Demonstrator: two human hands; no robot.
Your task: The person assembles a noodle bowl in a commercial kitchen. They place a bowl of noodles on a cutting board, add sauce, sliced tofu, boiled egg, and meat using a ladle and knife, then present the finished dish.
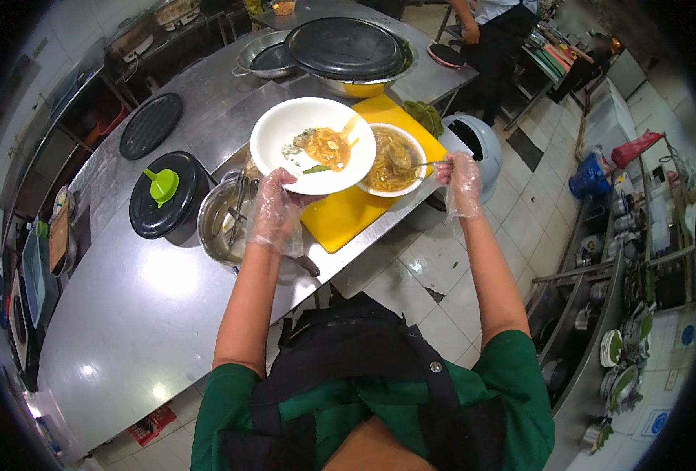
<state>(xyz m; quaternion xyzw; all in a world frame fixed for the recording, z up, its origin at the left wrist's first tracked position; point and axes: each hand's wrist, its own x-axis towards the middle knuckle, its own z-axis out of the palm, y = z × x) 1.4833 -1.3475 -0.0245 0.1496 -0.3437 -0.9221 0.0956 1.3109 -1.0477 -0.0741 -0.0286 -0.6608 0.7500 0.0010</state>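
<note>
A clear plastic glove covers my left hand [279, 210], which is closed on the near rim of a white plate [273, 129]. The plate is raised and tilted, with orange noodle-like food [328, 147] and a few green and dark bits on it. My right hand [462, 182], gloved too, pinches the handle of a spoon [404, 163] whose bowl dips into a white bowl [369, 182]. Brownish food in broth fills that bowl, which rests on a yellow cutting board [334, 228]. The plate hides part of the bowl's left side.
Left of my hands stand a steel pot with utensils [210, 220] and a black lid [145, 212] with a green funnel [162, 187]. Behind are a large black-covered basin [344, 49] and a steel colander [250, 55]. A grey bin [485, 145] stands right; another person [493, 47] is beyond.
</note>
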